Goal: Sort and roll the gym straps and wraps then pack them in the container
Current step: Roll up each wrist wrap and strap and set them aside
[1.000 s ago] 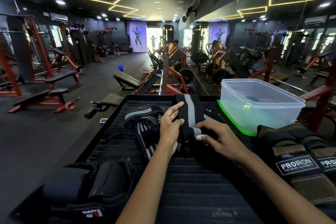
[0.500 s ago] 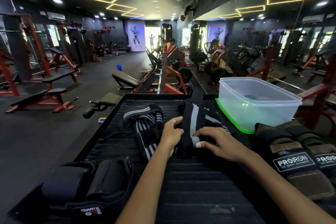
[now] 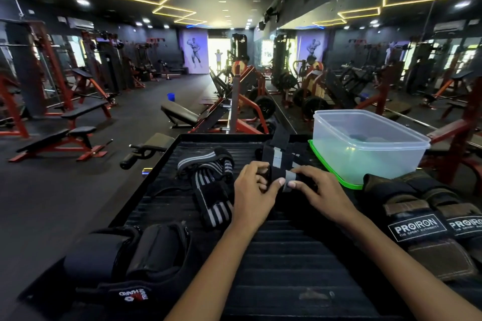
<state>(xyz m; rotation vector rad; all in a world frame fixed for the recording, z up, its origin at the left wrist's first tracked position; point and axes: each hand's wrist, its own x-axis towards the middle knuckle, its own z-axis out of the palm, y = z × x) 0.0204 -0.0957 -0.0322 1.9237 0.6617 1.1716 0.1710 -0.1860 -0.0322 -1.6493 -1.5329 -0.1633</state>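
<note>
A black wrap with a grey stripe [image 3: 278, 157] lies on the black ribbed platform [image 3: 287, 255], its free end stretching away from me. My left hand [image 3: 251, 191] and my right hand [image 3: 317, 191] both grip its near end, which is partly rolled, thumbs meeting on the grey stripe. A second black-and-grey striped wrap [image 3: 208, 182] lies loose just left of my left hand. A clear plastic container [image 3: 365, 148] stands open on its green lid [image 3: 336, 174] at the back right.
Brown PRO IRON gloves or straps [image 3: 430, 227] lie at the right edge. Black padded ankle straps [image 3: 125, 260] sit at the near left. Beyond the platform are gym benches, red machines and a mirrored wall on the right.
The wrap's raised far end has dropped flat onto the platform. My left hand's fingers have curled onto the wrap's near end, and both hands have come closer together.
</note>
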